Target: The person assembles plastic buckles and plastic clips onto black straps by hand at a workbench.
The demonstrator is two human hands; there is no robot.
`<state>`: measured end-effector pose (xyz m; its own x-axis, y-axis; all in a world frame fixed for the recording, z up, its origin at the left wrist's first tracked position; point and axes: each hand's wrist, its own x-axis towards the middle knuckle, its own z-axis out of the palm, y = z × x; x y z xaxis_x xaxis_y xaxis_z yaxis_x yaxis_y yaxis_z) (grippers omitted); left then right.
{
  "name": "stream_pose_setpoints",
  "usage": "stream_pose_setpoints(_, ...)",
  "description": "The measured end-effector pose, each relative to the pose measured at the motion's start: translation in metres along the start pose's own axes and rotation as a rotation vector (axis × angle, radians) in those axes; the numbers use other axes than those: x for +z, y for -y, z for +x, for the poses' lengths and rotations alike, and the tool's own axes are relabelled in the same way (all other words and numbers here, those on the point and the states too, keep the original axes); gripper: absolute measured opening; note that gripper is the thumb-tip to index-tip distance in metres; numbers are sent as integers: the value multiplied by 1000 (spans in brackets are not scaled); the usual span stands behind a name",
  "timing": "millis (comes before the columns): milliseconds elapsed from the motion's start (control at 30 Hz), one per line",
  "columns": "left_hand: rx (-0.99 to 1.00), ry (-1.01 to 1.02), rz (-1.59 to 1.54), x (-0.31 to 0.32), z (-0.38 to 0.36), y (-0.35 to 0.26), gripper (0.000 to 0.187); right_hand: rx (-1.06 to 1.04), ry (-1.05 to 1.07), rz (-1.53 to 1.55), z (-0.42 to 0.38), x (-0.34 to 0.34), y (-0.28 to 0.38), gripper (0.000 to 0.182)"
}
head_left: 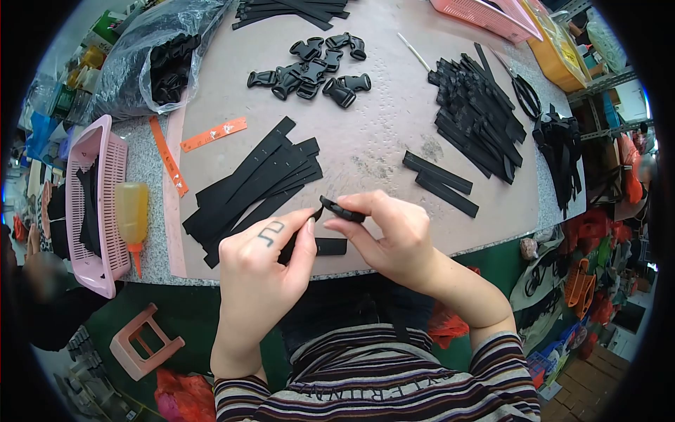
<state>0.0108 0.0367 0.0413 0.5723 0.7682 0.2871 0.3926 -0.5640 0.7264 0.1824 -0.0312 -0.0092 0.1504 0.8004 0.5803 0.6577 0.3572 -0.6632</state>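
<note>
My left hand [267, 257] pinches a black webbing strap [318, 212] between thumb and forefinger, close above the near edge of the table. Held in the fingertips of my right hand [390, 232] is a black plastic buckle [343, 209], with the strap's end right at it. Beneath and left of my hands lies a fanned pile of black straps [260, 176]. Another black strap piece [330, 246] shows between my hands. Farther back sits a heap of black side-release buckles [309, 70]. Two short straps [443, 184] lie to the right of my right hand.
Pink baskets [105, 260] stand at the left and far right, beside a glue bottle [131, 211]. A large strap pile [478, 112] and scissors [526, 97] are at right. Orange strips [214, 134] and a plastic bag [130, 70] lie left. A pink stool [144, 344] stands below.
</note>
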Motion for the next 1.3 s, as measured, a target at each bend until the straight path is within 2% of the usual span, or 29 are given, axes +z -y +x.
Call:
stream_pose_setpoints(133,8,-48,-56,2,-1,-1,15,52,38,67,2,-3,3,28)
stream_pose_setpoints(233,18,-87,22,-1,0,-7,16,328,78,349,6,-7,8,27)
stream_pose_setpoints(333,124,-144,67,0,1,-3,17,637,122,615,9,-16,13,26)
stream_pose_setpoints(433,121,-135,25,1,0,-3,17,597,146,512,13,-20,17,27)
stream_pose_setpoints(533,79,-106,54,2,-3,-6,14,224,74,217,9,-12,15,28)
stream_pose_setpoints(633,8,-126,18,2,-6,-9,12,172,29,181,4,-8,16,29)
stream_pose_setpoints(733,45,-94,16,0,-5,-8,10,182,15,200,1,-4,16,29)
stream_pose_setpoints(833,97,-158,45,4,-3,-4,12,153,61,162,0,-7,20,28)
stream_pose_setpoints(933,75,-83,92,1,-4,-5,18,166,110,166,2,-11,23,26)
stream_pose_setpoints(1033,-34,23,10,-7,-3,-9,24,328,136,216,6,-21,22,25)
stream_pose_setpoints(1167,5,44,-38,-4,-6,0,26,214,100,229,3,-14,18,23)
stream_pose_setpoints(1300,-1,47,-53,-3,-5,-1,25,191,174,169,3,-18,22,26)
